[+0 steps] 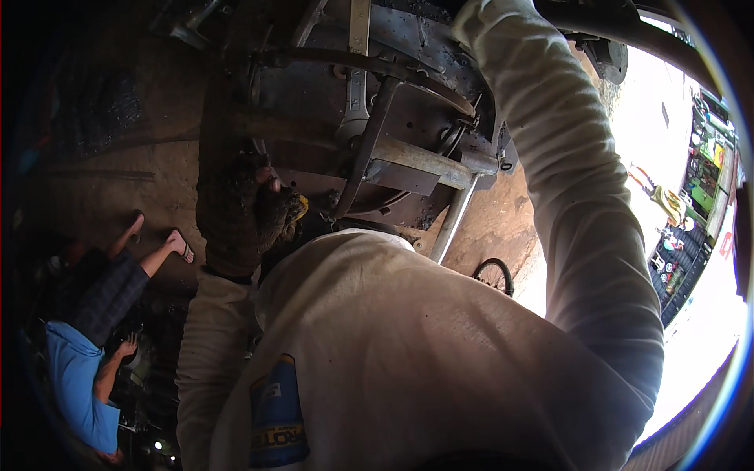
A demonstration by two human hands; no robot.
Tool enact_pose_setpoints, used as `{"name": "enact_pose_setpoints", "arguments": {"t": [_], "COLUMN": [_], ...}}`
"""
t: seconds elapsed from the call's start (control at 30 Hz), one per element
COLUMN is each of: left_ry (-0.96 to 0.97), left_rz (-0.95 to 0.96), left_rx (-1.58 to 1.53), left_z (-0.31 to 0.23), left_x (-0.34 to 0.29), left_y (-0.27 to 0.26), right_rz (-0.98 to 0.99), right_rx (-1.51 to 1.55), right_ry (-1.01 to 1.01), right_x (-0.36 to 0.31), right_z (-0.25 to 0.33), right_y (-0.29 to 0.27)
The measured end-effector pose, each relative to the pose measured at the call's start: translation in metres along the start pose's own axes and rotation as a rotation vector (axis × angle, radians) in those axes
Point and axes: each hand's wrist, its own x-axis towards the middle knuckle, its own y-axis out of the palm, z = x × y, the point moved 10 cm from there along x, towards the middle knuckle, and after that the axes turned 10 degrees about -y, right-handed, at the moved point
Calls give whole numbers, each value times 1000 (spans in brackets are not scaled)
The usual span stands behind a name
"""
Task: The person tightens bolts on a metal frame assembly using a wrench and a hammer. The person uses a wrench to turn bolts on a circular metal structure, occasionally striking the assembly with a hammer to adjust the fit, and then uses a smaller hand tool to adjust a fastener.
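My left hand (255,192), in a dark, dirty glove, is at the left side of a rusty metal frame (369,169). Its fingers look curled, and shadow hides what they hold. A small yellow patch (302,206) shows beside the glove. My right arm (542,118), in a pale sleeve, reaches up to the top edge, where the hand is out of sight. Between the arms a large steel wrench (357,74) extends down from the top edge, its lower end over a metal plate (306,98). A curved bar (322,56) crosses in front of it.
A person in a blue shirt (71,369) and sandals is at the left, on the brown ground (173,169). A small spoked wheel (495,275) stands beyond my body. Stacked goods (683,251) line the bright area at the right. A dark pipe (620,27) spans the upper right.
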Motion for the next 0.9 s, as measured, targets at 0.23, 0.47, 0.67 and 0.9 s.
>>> {"name": "enact_pose_setpoints", "arguments": {"t": [0.23, 0.47, 0.67, 0.9], "left_ry": [-16, 11, 86, 44], "left_rz": [-1, -20, -100, -65], "left_rx": [-12, 20, 85, 31], "left_z": [2, 1, -2, 9], "left_x": [-2, -1, -6, -9], "left_y": [0, -3, -8, 3], "right_rz": [31, 13, -102, -417], "right_rx": [412, -275, -305, -78], "right_ry": [383, -111, 85, 467], "right_x": [-15, -30, -134, -201], "right_z": [-23, -7, 19, 61], "right_y": [6, 25, 30, 14]}}
